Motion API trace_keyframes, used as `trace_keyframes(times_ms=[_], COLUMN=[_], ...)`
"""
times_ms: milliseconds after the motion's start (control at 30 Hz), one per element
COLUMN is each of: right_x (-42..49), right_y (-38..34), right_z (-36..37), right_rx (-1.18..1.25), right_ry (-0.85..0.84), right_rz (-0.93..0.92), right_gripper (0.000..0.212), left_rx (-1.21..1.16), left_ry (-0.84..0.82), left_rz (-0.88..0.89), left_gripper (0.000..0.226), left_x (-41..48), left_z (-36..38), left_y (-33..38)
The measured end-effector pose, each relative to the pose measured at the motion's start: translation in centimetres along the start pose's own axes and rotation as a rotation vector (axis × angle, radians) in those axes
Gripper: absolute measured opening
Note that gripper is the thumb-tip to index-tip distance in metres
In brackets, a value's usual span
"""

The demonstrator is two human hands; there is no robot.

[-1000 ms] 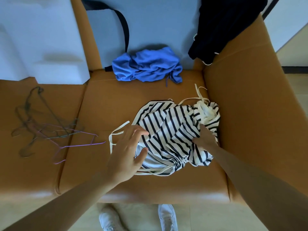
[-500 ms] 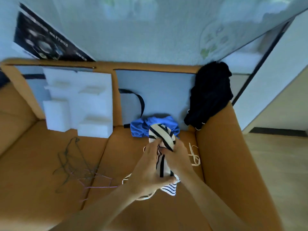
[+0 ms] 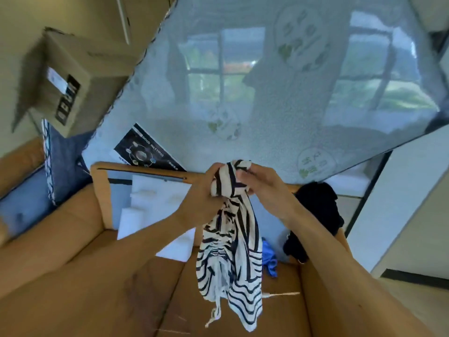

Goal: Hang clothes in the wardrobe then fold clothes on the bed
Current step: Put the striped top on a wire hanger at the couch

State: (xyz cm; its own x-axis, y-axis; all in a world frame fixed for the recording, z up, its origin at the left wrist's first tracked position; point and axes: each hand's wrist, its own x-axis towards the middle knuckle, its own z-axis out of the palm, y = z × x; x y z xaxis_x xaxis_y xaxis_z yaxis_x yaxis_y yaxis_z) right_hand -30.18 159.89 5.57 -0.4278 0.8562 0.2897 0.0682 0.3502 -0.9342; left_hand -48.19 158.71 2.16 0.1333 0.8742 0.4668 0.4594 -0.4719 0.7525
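step: open out top [image 3: 230, 259] | left hand [image 3: 204, 193], right hand [image 3: 264, 186] — fingers of both grip its bunched upper end | I'd part hands along the edge, shake it flat — then hang

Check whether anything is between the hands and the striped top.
Nothing is. The left hand and the right hand both grip the bunched upper end of the striped top, which hangs free above the sofa. No wardrobe is in view, so that path cannot be judged.
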Motion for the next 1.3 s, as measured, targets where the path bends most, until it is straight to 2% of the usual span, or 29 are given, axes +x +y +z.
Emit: trace_keyframes(times_ms=[67,167,233,300,333,367,400,500,533,567,733,967,1067,1133,1300], right_x=[0.2,0.9,1.3,1.6,1.7,1.8,1.9,2.5,2.6,2.7,3.9,6.0,6.8,7.2,8.6], right_y=[-2.3,-2.8,-2.6,-2.6,-2.7,-2.6,-2.5,-2.3,-2.4,-2.8,-5.7,-8.9,-9.2,-9.2,-7.2], right_z=[0.2,0.4,0.7,1.2,1.6,2.0,2.4,3.3,3.4,3.5,2.8,0.9,-0.6,-1.5,-3.0], right_rx=[0.056,-0.019,-0.067,-0.096,-0.126,-0.157,-0.186,-0.299,-0.314,-0.302,-0.105,-0.205,-0.202,-0.195,-0.383], right_ry=[0.013,0.108,0.147,0.098,0.048,-0.003,-0.033,0.024,0.066,0.112,0.251,0.391,0.449,0.457,0.452], right_rz=[-0.056,-0.091,-0.06,0.003,0.023,0.028,0.03,0.034,0.026,0.023,0.033,-0.011,-0.006,0.006,0.137], right_gripper=[0.016,0.009,0.042,0.077,0.087,0.089,0.08,0.025,0.013,0.009,0.02,0.028,0.022,0.022,0.022], left_rx=[-0.031,-0.091,-0.14,-0.186,-0.201,-0.214,-0.23,-0.258,-0.257,-0.246,-0.13,0.122,0.206,0.183,0.019], left_ry=[0.075,0.154,0.18,0.197,0.198,0.196,0.198,0.248,0.26,0.259,0.256,0.204,0.218,0.193,0.147], left_rz=[-0.002,-0.027,-0.052,-0.082,-0.086,-0.084,-0.083,-0.11,-0.12,-0.131,-0.132,-0.113,-0.129,-0.159,-0.28], left_gripper=[0.03,0.025,0.033,0.046,0.049,0.049,0.047,0.042,0.04,0.037,0.035,0.025,0.02,0.017,0.028], left_x=[1.0,1.8,2.0,2.2,2.3,2.4,2.4,2.1,2.0,1.8,0.5,-0.6,-0.1,0.2,1.4], left_z=[-2.4,-5.3,-6.7,-7.8,-8.4,-9.0,-9.5,-11.2,-11.8,-12.4,-15.2,-18.1,-19.4,-19.8,-18.7], left_y=[1.2,3.5,5.1,6.4,7.0,7.4,7.8,8.4,8.3,8.1,6.2,4.3,3.9,4.2,6.9])
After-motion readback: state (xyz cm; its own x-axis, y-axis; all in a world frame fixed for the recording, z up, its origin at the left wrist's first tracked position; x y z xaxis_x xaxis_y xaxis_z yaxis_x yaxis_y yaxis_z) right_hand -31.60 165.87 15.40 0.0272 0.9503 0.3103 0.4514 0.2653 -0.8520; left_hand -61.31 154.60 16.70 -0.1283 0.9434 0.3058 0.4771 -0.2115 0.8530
